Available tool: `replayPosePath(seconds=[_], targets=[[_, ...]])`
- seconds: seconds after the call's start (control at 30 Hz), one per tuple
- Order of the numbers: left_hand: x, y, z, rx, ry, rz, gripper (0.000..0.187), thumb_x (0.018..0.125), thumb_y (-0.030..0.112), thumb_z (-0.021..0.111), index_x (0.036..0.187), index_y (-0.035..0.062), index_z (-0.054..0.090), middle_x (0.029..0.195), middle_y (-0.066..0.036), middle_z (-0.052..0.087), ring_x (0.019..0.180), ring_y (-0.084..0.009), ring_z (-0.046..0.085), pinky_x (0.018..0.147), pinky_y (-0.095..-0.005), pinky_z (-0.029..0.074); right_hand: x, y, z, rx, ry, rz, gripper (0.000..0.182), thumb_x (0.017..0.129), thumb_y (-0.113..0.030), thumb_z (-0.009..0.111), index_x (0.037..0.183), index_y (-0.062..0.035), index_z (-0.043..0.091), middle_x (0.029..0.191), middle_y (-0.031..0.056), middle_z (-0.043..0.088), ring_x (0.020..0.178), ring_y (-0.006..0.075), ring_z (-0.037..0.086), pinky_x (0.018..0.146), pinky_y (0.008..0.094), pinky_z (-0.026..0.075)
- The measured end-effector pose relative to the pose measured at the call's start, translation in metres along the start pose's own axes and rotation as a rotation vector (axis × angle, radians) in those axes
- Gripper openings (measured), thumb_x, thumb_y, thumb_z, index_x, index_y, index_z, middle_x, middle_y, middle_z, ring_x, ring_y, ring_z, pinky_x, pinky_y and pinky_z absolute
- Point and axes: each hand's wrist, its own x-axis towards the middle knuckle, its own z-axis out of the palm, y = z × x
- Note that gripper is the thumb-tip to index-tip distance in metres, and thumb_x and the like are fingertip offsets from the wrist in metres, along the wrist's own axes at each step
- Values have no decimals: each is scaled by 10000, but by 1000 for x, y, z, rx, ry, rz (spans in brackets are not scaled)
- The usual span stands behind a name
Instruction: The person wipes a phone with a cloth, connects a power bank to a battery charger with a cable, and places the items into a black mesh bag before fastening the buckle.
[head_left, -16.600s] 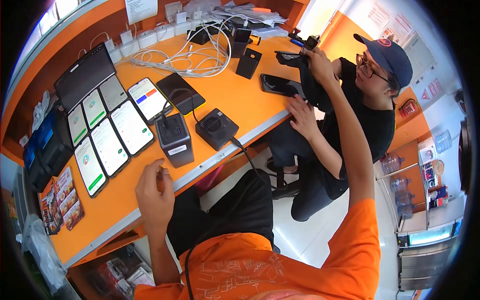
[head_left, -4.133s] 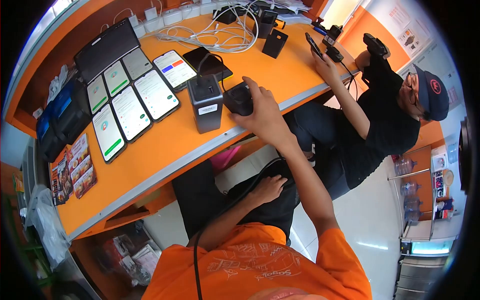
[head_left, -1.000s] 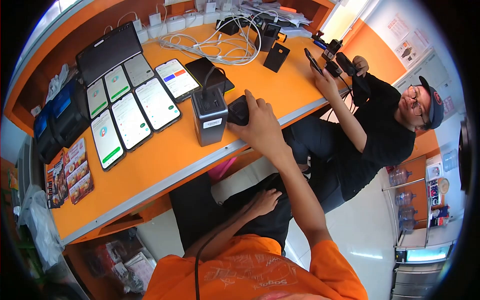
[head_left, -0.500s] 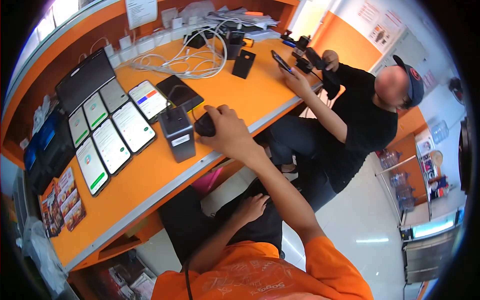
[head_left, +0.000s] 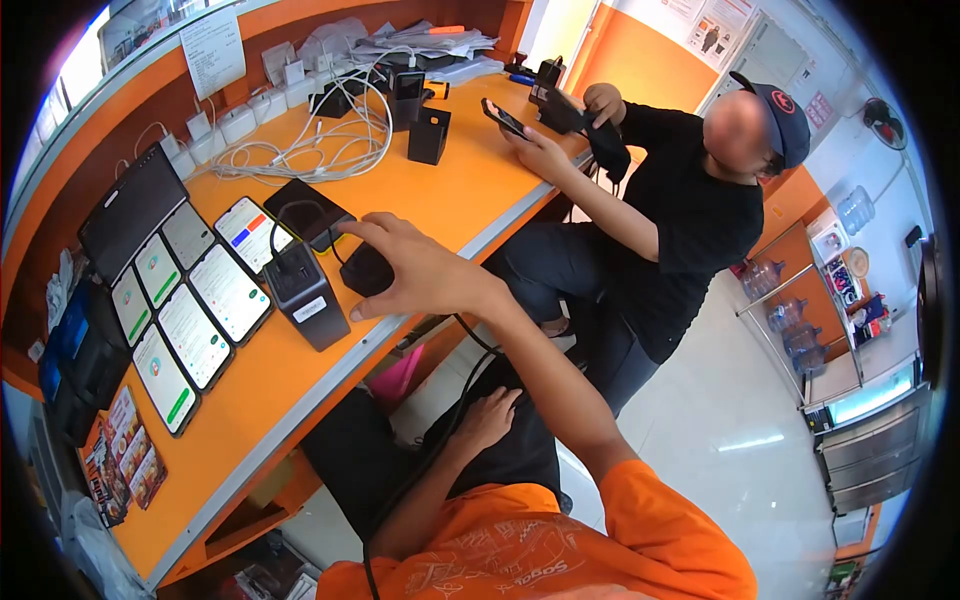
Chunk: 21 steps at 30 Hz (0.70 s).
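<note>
My right hand (head_left: 425,268) reaches over the table edge with thumb and fingers spread apart. It is beside a small black rounded device (head_left: 367,270) on the orange tabletop, which it partly hides. Just left of that stands a dark box-shaped unit (head_left: 308,300) with a white label and a short black cable looping from its top. Behind it lies a dark tablet-like device (head_left: 300,212) with a yellow edge. My left hand (head_left: 487,418) rests on my dark-trousered lap, its fingers loosely extended and holding nothing visible. A black cable (head_left: 468,385) runs close by.
Several lit phones (head_left: 195,335) lie in rows at the left, near printed cards (head_left: 138,450). White cables (head_left: 330,150) tangle toward the back by a row of chargers. A person (head_left: 680,240) in a black shirt sits at right, holding a phone (head_left: 505,118) and a dark item.
My right hand's fingers have lifted and spread away from the black rounded device. The view has shifted, so the table items sit further left. My left hand stays on my lap.
</note>
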Motion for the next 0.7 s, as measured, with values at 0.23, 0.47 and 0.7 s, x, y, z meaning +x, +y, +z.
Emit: replayPosePath(seconds=[0.23, 0.47, 0.7], targets=[[1, 1, -3, 25, -11, -5, 377, 954, 126, 619, 1317, 52, 551, 1224, -227, 619, 981, -437, 681, 840, -512, 590, 7, -2, 21, -211, 21, 161, 895, 740, -362, 884, 1476, -41, 490, 1437, 256, 474, 1339, 432, 486, 1093, 468, 458], [3, -10, 8, -37, 24, 35, 369, 947, 111, 615, 1302, 43, 542, 1331, -222, 595, 976, -457, 677, 847, -536, 589, 16, -11, 28, -289, 37, 155, 838, 747, -319, 882, 1447, -33, 522, 1422, 237, 488, 1323, 408, 504, 1061, 481, 478], [3, -12, 10, -36, 8, 9, 342, 953, 109, 605, 1283, 41, 544, 1364, -199, 579, 958, -457, 679, 840, -548, 589, 18, -11, 30, -342, 76, 119, 763, 781, -289, 865, 1417, -25, 538, 1381, 231, 518, 1305, 390, 518, 1042, 494, 473]])
